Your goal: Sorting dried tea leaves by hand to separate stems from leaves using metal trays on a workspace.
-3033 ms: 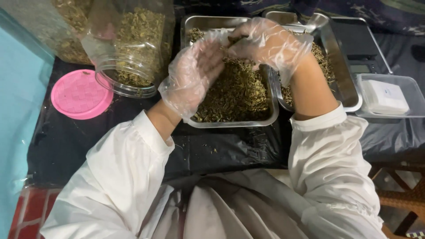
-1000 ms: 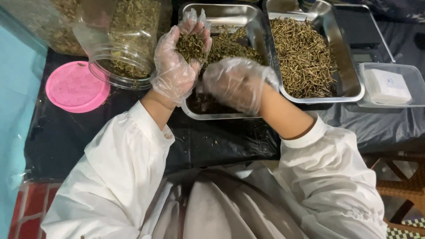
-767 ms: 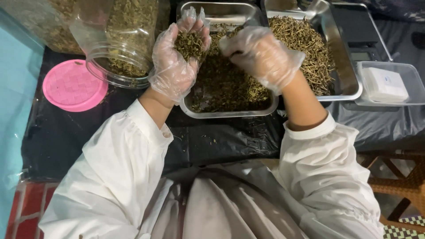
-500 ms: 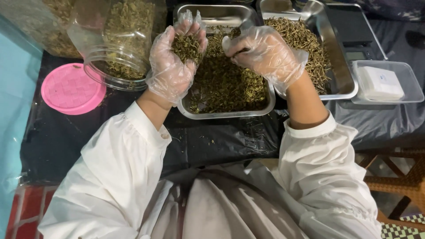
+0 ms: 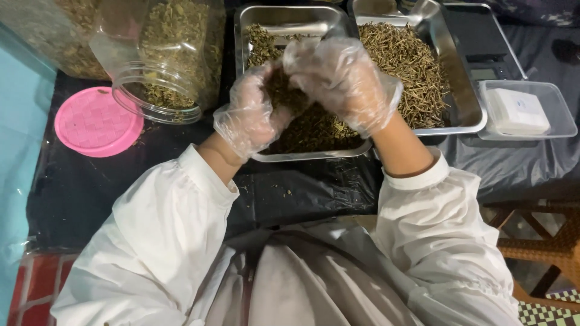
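Over the near steel tray (image 5: 302, 154): left hand (image 5: 251, 111) cupped around dried herbs (image 5: 281, 90), right hand (image 5: 344, 81) curled, touching from the right, equally near.

**A:** ok what's sitting around on that worktop (image 5: 90, 181)? It's got a black sheet over it.

**B:** Near the left edge there's a round pink lid (image 5: 96, 122) lying flat. Just beside it, toward the far edge, is a clear plastic jar (image 5: 166, 57) tipped on its side, open mouth facing the near edge, dried green bits inside.

**A:** and the other end?

**B:** A second steel tray (image 5: 468, 99) toward the far right, filled with thin brown dried twigs (image 5: 405, 66). Near the right edge is a clear plastic tub (image 5: 559, 115) holding a white block (image 5: 518, 111). A brown woven chair (image 5: 538, 235) stands off the near right corner.
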